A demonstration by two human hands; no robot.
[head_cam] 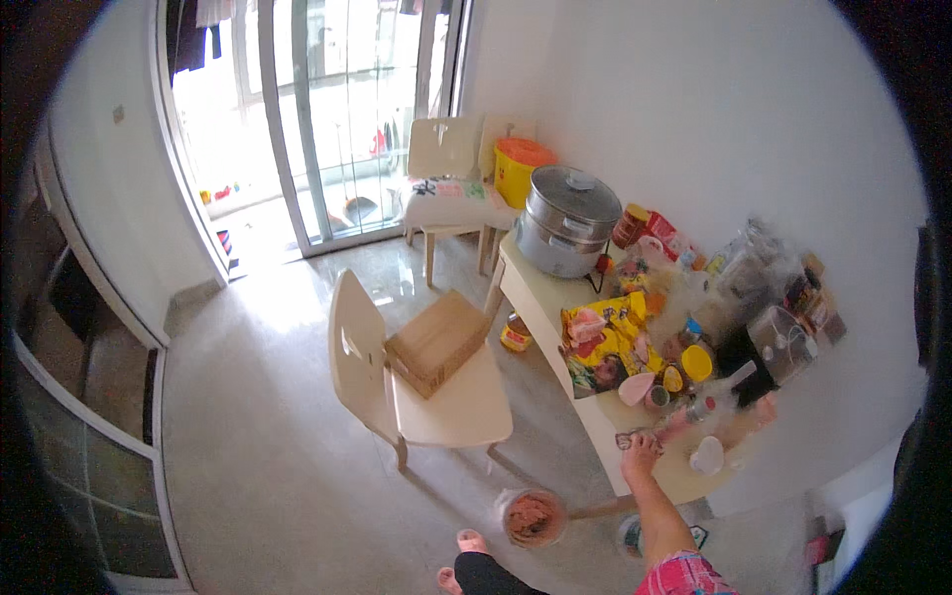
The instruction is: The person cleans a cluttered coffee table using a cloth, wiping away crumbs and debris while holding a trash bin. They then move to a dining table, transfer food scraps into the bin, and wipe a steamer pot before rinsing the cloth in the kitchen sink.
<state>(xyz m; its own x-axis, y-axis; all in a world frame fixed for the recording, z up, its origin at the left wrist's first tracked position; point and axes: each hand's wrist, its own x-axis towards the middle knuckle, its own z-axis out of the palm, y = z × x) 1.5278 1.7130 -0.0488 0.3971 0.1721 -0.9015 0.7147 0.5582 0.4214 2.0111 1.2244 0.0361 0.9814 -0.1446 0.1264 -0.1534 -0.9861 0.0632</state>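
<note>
My right hand (642, 455) reaches from the lower right to the near edge of the cream table (606, 439). Its fingers curl over a small dark-patterned item (625, 440), too blurred to name. Just beyond lie a clear bottle with a red cap (700, 408), a pink oval dish (637, 388) and a small round jar (657, 396). A white rounded item (707, 455) is right of the hand. Farther along are a yellow-lidded jar (697, 363), a yellow printed plastic bag (610, 335) and a steel electric steamer (569, 223). My left hand is out of view.
A cream chair (454, 424) bearing a cardboard box (439, 342) stands left of the table. A waste bin (534, 518) is on the floor near my feet. Another chair (444, 149) holds a white sack (454, 202), beside a yellow bucket (513, 175) with an orange lid.
</note>
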